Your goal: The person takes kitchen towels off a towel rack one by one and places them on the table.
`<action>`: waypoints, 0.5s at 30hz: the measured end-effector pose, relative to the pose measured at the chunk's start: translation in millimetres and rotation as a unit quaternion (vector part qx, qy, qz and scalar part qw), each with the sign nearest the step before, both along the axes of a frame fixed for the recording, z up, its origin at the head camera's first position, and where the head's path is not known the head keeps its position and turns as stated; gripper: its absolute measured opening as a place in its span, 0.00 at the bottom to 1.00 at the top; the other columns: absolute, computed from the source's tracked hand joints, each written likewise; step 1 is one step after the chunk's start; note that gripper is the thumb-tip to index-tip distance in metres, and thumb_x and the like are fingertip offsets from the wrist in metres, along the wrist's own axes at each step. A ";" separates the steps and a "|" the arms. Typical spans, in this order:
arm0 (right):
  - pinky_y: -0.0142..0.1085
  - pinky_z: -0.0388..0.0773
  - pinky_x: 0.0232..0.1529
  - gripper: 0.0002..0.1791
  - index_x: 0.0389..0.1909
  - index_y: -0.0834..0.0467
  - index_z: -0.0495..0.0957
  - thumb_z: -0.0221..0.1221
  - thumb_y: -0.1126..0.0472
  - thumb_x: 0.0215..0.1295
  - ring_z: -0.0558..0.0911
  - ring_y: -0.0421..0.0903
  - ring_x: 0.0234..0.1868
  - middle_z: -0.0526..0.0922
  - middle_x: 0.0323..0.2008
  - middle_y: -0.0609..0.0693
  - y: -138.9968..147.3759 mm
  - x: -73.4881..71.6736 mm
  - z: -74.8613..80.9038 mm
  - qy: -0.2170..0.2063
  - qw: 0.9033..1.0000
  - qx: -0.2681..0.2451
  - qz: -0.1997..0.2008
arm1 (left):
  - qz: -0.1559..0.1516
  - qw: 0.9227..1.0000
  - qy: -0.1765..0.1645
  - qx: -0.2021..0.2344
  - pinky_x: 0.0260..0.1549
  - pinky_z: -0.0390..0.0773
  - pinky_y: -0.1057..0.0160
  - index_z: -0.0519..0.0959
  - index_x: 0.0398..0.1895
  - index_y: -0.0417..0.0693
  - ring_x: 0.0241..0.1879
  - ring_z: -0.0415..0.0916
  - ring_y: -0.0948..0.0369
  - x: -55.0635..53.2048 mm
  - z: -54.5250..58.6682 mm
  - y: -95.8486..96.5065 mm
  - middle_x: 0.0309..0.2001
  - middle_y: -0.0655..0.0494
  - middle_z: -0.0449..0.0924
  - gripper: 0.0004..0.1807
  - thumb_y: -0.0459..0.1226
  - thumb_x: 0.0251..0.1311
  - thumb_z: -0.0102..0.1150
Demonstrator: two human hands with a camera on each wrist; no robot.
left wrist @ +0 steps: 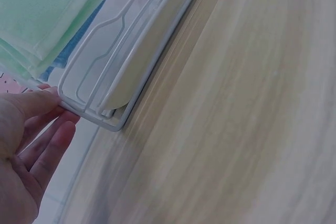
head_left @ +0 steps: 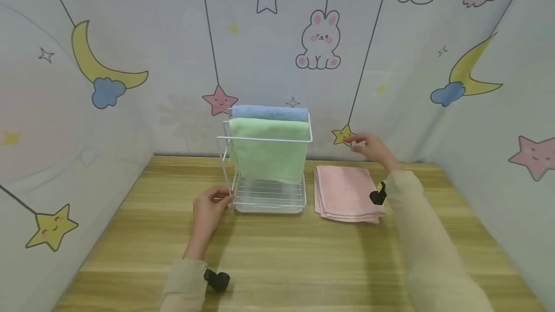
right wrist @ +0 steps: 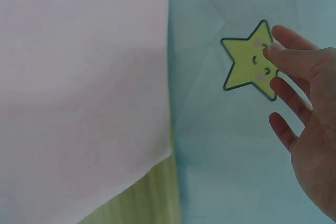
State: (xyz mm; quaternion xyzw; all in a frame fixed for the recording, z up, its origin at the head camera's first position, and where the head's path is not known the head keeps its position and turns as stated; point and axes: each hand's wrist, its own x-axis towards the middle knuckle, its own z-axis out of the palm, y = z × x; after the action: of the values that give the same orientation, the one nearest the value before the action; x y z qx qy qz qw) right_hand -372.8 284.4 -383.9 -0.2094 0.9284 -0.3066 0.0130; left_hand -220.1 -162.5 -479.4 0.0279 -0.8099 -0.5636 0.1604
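A white wire rack (head_left: 269, 204) stands on the wooden table with a light green towel (head_left: 269, 150) and a blue towel (head_left: 270, 112) draped over its upper bars. My left hand (head_left: 211, 208) is at the rack's lower front-left corner; the left wrist view has the thumb (left wrist: 44, 99) on the wire, the fingers behind it. To the right of the rack lies a folded pink towel (head_left: 344, 191). Above its far edge, my right hand (head_left: 368, 148) hovers with loosely bent fingers and nothing in them. In the right wrist view the pink towel (right wrist: 84, 87) fills the left side.
A pale tray (left wrist: 152, 40) sits in the rack's base. Bare wooden tabletop (head_left: 299, 259) stretches in front of the rack and the pink towel. Printed cloth walls (head_left: 269, 61) with stars, moons and a bunny enclose the table at the back and sides.
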 end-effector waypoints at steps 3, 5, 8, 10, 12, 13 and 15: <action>0.60 0.63 0.61 0.17 0.56 0.62 0.74 0.53 0.68 0.66 0.70 0.60 0.59 0.74 0.59 0.61 -8.1 -1.7 16.9 0.023 1.000 -0.008 0.012 | 0.001 1.000 0.002 0.000 0.23 0.82 0.72 0.82 0.31 0.37 0.30 0.83 0.59 0.1 0.5 -0.1 0.34 0.42 0.85 0.07 0.31 0.49 0.68; 0.60 0.63 0.60 0.18 0.56 0.60 0.74 0.54 0.67 0.66 0.71 0.59 0.58 0.76 0.58 0.60 -15.2 -2.0 28.7 0.039 0.999 -0.012 0.018 | 0.003 1.000 0.001 -0.002 0.23 0.82 0.73 0.82 0.30 0.38 0.31 0.83 0.58 0.2 0.9 -0.1 0.34 0.42 0.85 0.06 0.31 0.49 0.68; 0.58 0.65 0.58 0.18 0.56 0.59 0.75 0.55 0.65 0.65 0.72 0.58 0.56 0.77 0.56 0.58 -26.3 -1.9 44.4 0.063 0.998 -0.011 0.022 | 0.002 1.000 -0.001 -0.005 0.23 0.81 0.73 0.82 0.30 0.39 0.31 0.83 0.58 0.4 1.2 0.1 0.33 0.43 0.85 0.06 0.31 0.49 0.68; 0.57 0.67 0.58 0.18 0.56 0.57 0.75 0.56 0.63 0.65 0.72 0.57 0.56 0.78 0.56 0.56 -34.5 -0.9 54.1 0.072 0.997 -0.010 0.024 | 0.001 1.000 -0.001 -0.005 0.24 0.81 0.73 0.82 0.30 0.38 0.31 0.83 0.59 0.6 1.4 0.3 0.33 0.43 0.85 0.06 0.31 0.49 0.68; 0.54 0.69 0.56 0.18 0.56 0.56 0.74 0.56 0.62 0.65 0.72 0.56 0.56 0.78 0.56 0.54 -43.1 1.0 62.9 0.080 0.997 -0.006 0.023 | -0.001 1.000 -0.001 -0.003 0.24 0.82 0.73 0.82 0.31 0.37 0.31 0.83 0.60 0.9 1.7 0.2 0.33 0.42 0.85 0.06 0.30 0.49 0.68; 0.53 0.70 0.56 0.18 0.56 0.55 0.74 0.56 0.61 0.65 0.72 0.55 0.56 0.78 0.56 0.53 -47.7 2.4 67.3 0.083 0.996 -0.002 0.022 | -0.001 1.000 -0.002 -0.003 0.24 0.82 0.73 0.82 0.31 0.37 0.31 0.83 0.60 1.1 1.8 0.2 0.33 0.42 0.85 0.06 0.30 0.49 0.68; 0.50 0.71 0.56 0.18 0.56 0.54 0.74 0.57 0.59 0.65 0.72 0.53 0.56 0.78 0.56 0.51 -57.0 5.7 76.0 0.092 0.996 0.001 0.022 | -0.003 1.000 -0.001 -0.001 0.24 0.82 0.73 0.82 0.31 0.37 0.31 0.83 0.61 1.6 2.0 0.2 0.33 0.42 0.85 0.07 0.30 0.49 0.67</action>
State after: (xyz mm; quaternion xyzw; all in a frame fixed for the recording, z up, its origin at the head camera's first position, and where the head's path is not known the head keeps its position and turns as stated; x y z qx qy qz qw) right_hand -367.1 227.4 -307.9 -0.2574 0.9210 -0.2850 -0.0656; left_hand -218.5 -162.3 -477.3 0.0258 -0.8109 -0.5630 0.1578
